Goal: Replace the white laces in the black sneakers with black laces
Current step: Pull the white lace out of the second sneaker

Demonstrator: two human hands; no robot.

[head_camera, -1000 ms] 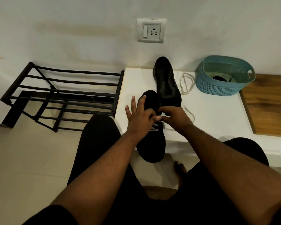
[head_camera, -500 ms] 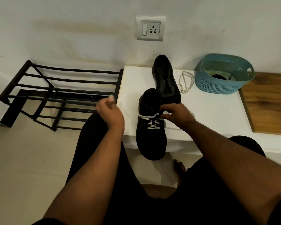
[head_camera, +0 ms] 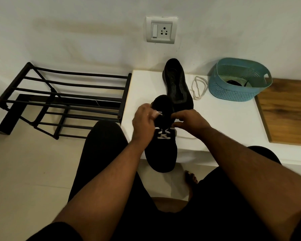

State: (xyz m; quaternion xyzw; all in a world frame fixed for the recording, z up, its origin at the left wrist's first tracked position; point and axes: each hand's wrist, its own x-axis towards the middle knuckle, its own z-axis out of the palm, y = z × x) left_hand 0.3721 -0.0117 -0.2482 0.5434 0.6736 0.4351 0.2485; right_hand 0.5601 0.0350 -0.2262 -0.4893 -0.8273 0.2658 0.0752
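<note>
Head view is showing a person sitting at a white counter (head_camera: 233, 122) and unlacing the nearer black sneaker (head_camera: 162, 153), which is lying with its toe hanging over the counter edge toward the person. The left hand (head_camera: 143, 124) is pinching a white lace (head_camera: 162, 134) end between its fingers near the tongue. The right hand (head_camera: 189, 121) is resting curled at the shoe's collar; whether its grip is pinching the lace or only steadying the shoe, I cannot tell. About three crossings are remaining in the eyelets.

The second sneaker (head_camera: 178, 84) is lying farther back with no lace, and its removed white lace (head_camera: 199, 87) is coiled just beside it. A dark coil, probably the black laces (head_camera: 233, 82), is sitting inside the blue basket (head_camera: 233, 93).

To do this step well, the person should be loosening each crossing from the top down and drawing the lace straight out through one eyelet at a time while pressing the shoe to the counter.
</note>
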